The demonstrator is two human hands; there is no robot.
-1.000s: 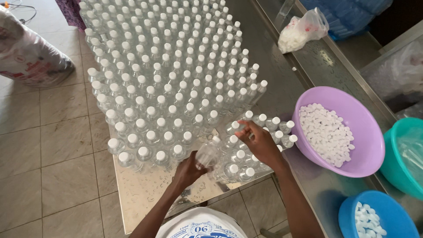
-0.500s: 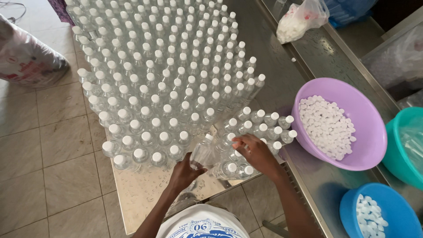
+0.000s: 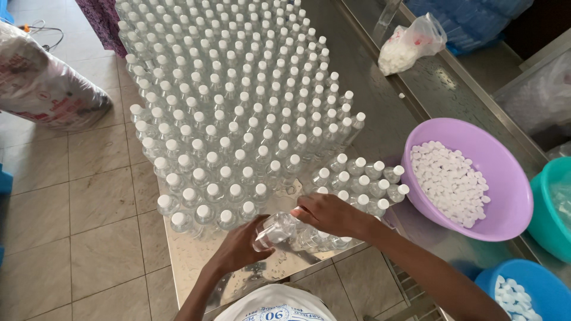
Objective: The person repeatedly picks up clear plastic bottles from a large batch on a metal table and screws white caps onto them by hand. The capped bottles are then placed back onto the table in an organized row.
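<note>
A clear bottle [image 3: 275, 230] lies tilted between left hand [image 3: 241, 246] and right hand [image 3: 330, 214].

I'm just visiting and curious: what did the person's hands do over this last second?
The right hand drew back from the small cluster of capped bottles toward the body and now rests on top of the clear bottle, which the left hand has kept holding, tilted. The big block of capped bottles and the purple bowl of white caps stayed put.
</note>
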